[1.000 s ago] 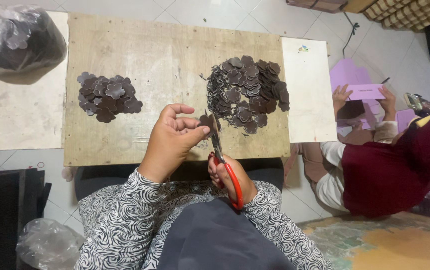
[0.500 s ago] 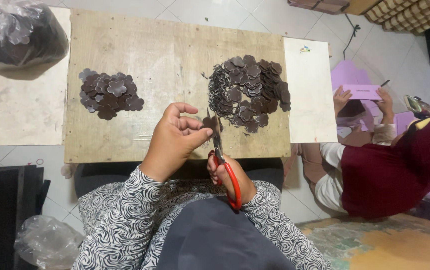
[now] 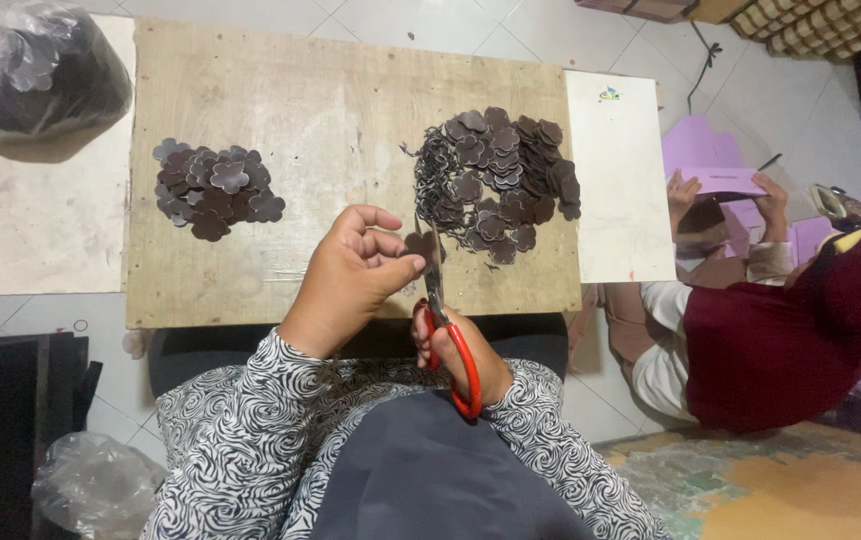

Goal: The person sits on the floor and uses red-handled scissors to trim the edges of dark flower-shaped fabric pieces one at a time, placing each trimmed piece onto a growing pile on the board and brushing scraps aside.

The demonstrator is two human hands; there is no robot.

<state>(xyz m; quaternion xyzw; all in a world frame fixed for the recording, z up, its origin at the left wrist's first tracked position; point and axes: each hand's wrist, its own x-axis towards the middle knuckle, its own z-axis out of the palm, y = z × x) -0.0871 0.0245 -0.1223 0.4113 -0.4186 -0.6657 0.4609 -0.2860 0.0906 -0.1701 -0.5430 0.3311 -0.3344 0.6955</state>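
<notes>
my left hand (image 3: pixel 350 275) pinching brown flower cutout (image 3: pixel 418 245) over table (image 3: pixel 330 110) | my right hand (image 3: pixel 460 350) closed on red-handled scissors (image 3: pixel 447 325), blades at cutout | dark tied plastic bag (image 3: pixel 35 75) sitting far left | white board (image 3: pixel 615 175) lying right

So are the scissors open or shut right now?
Nearly shut: the blades of the red-handled scissors in the right hand lie almost together at the brown flower piece pinched in the left hand.
</notes>
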